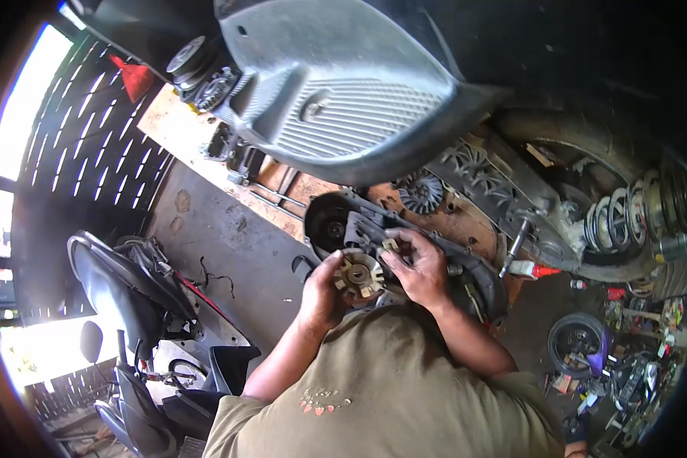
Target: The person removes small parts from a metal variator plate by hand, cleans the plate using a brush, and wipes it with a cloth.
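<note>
A round metal part with a ring of blocks and a central hole rests in my left hand, whose fingers wrap its left edge. Just to the right, my right hand pinches a small pale block between thumb and fingers, close to the round part but apart from it. Beyond both hands lies a dark engine casing with a round opening. A finned fan disc sits behind the casing on the wooden bench top.
A large grey plastic panel hangs over the bench. At right are a coil spring, a red-tipped tube and a wheel amid scattered parts. Scooters stand at lower left. A red funnel is at upper left.
</note>
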`<state>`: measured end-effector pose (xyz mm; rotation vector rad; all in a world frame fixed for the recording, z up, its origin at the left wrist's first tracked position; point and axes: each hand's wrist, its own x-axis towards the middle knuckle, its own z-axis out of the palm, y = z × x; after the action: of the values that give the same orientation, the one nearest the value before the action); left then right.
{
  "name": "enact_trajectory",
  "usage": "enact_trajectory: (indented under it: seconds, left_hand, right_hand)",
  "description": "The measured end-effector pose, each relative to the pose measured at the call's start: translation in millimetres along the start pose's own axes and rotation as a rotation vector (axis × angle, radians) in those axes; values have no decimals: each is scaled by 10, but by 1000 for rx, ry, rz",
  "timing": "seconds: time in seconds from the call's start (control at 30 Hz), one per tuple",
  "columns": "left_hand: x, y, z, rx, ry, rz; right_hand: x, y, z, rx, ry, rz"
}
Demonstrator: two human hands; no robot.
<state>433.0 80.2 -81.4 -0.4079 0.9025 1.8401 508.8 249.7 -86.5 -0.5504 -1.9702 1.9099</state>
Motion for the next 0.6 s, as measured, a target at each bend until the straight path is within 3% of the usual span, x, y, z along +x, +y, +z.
enact_trajectory:
  seconds: [0.37,0.5,0.57,0.6]
  left_hand:
    - [20,3,20,-92,-49,13]
    - [-46,55,27,-69,-115,87]
    - [-74,64,5,-84,-148,132]
    - [-89,66,-7,-95,-150,155]
  right_hand:
    - [-84,72,-38,27,-33,1]
    - [-45,12,-91,135,-22,155]
    - [9,-76,-81,648,-14,439]
    - [52,-162,-34,731,13,529]
